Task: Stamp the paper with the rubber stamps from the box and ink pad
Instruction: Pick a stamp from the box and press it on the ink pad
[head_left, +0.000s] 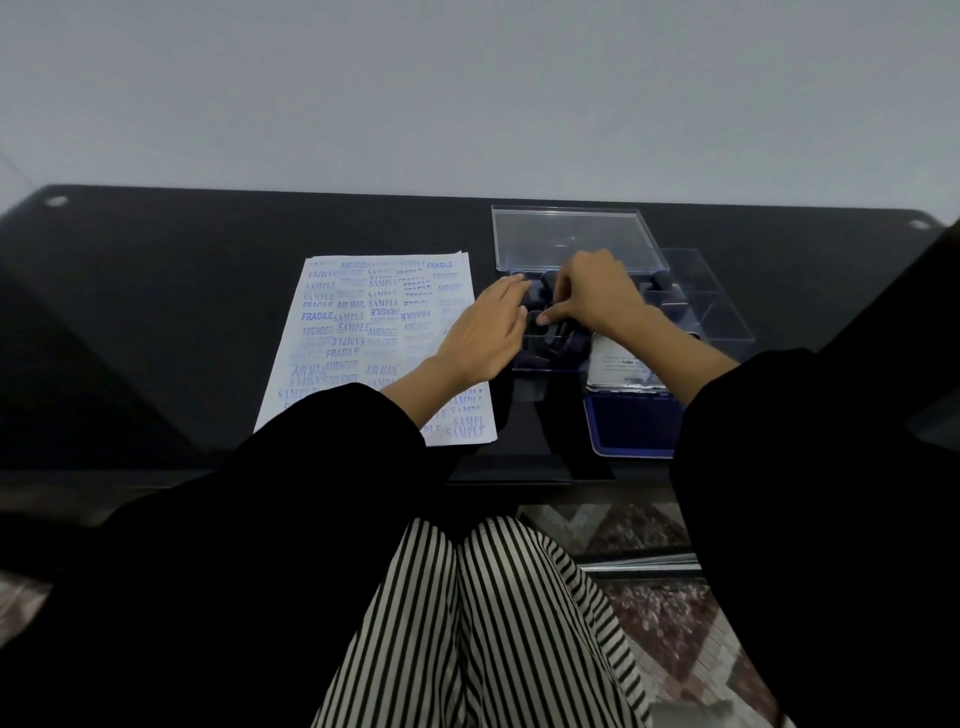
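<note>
Blue stamped words crowd the white paper.

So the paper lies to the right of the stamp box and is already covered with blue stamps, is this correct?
Not quite. The head view shows the paper lying to the left of the stamp box, not to the right. The rest is correct: it is already covered with blue stamps.

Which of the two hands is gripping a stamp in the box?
The right hand: its curled fingers pinch a rubber stamp inside the clear box. The left hand lies flat, fingers straight, at the box's left side.
</note>
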